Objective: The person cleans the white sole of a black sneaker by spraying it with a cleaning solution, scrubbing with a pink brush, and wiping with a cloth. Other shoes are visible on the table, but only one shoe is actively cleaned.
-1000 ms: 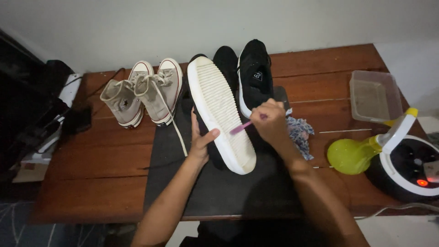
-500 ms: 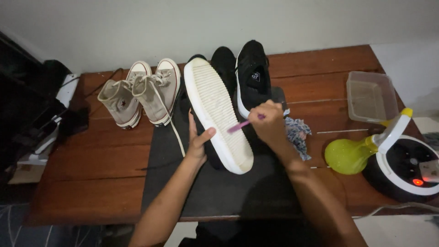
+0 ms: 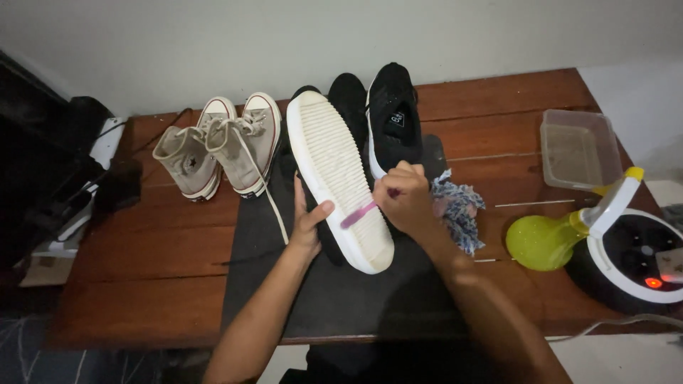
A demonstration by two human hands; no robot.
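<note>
Spanning most of the frame, the wooden table (image 3: 163, 249) carries a dark mat (image 3: 356, 299) at lower centre. A white-soled shoe (image 3: 338, 178) lies sole-up at centre on the mat. The left hand (image 3: 307, 220) clasps its left edge, thumb on the sole. The right hand (image 3: 405, 199) is closed around a pink brush (image 3: 358, 213), its tip touching the sole. Grey high-top sneakers (image 3: 220, 153) stand upper left, a black sneaker (image 3: 393, 117) top centre, a patterned rag (image 3: 459, 210) just right of the right hand.
</note>
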